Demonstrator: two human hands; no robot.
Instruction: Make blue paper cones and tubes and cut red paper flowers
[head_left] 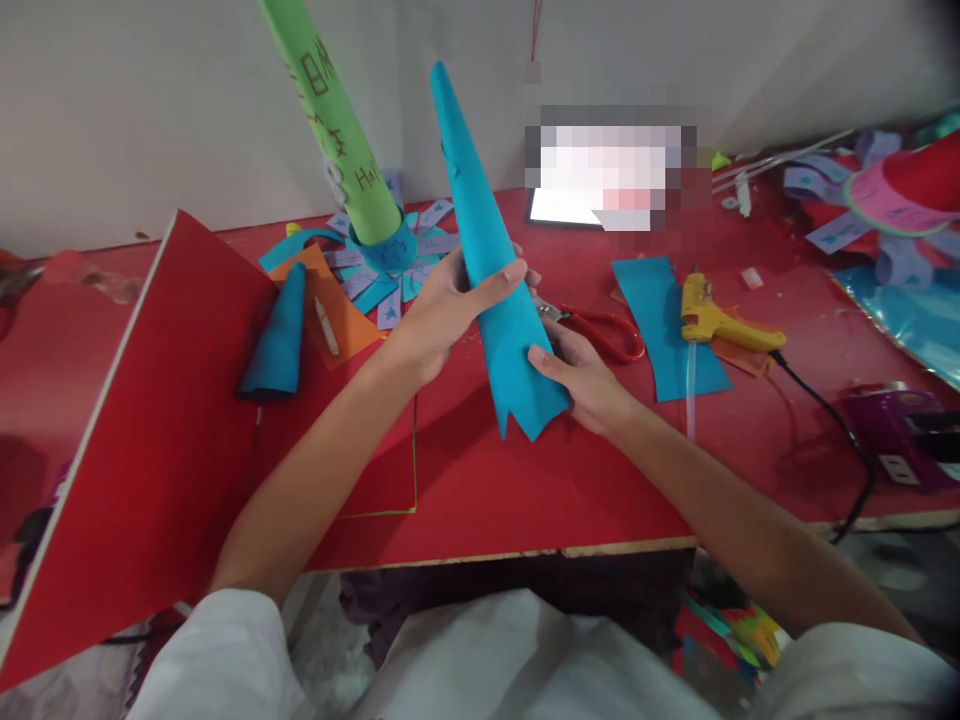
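A long blue paper cone (491, 230) is held up over the red table, its narrow tip pointing away and its wide, jagged end towards me. My left hand (450, 310) is closed around the cone's middle, thumb across the front. Lower down, my right hand (581, 375) grips the wide end, with the thumb on top and the other fingers partly hidden. Just beyond that hand lie red-handled scissors (607, 333). A smaller blue paper cone (277, 335) stands to the left. Flat on the right is a blue paper piece (667, 345).
A yellow glue gun (724, 320) lies at right, its cord running to a purple power box (900, 435). A green paper tube (337, 130) leans over paper petals behind. A red board (142, 420) stands at left. Against the wall is a blurred screen (570, 211).
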